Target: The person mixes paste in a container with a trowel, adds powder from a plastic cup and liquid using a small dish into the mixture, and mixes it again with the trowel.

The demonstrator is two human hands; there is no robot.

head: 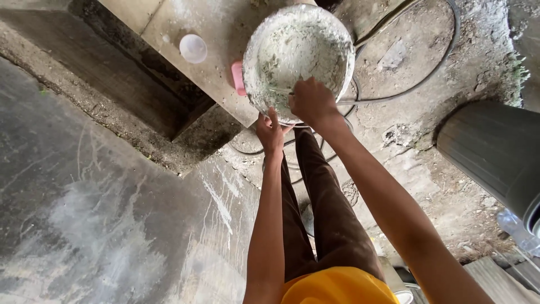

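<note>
Bucket (301,56): round, white, caked inside with grey-white paste; sits at the near edge of a concrete ledge (169,19), far centre of the scene, tilted toward the camera.
Left hand (270,130): under the bucket's near rim, fingers up against its outer wall. Grip: partly open, pressing the wall, not wrapped round anything.
Right hand (311,101): at the bucket's near rim, just right of the left hand. Grip: fingers curled shut over the rim; whether it also has hold of the thin handle there, cannot tell.
Pink bar (238,77): small, on the ledge, touching the bucket's left side.
White cap (193,48): round, on the ledge, left of the bucket, apart from it.
Black hose (444,53): loops over the dirt ground right of the bucket and runs behind it.
Dark bin (495,149): ribbed, far right, well apart from the hands.
Floor (84,197): wet grey concrete with white splashes, near left.
Person: brown trousers, yellow top, standing at the ledge.
</note>
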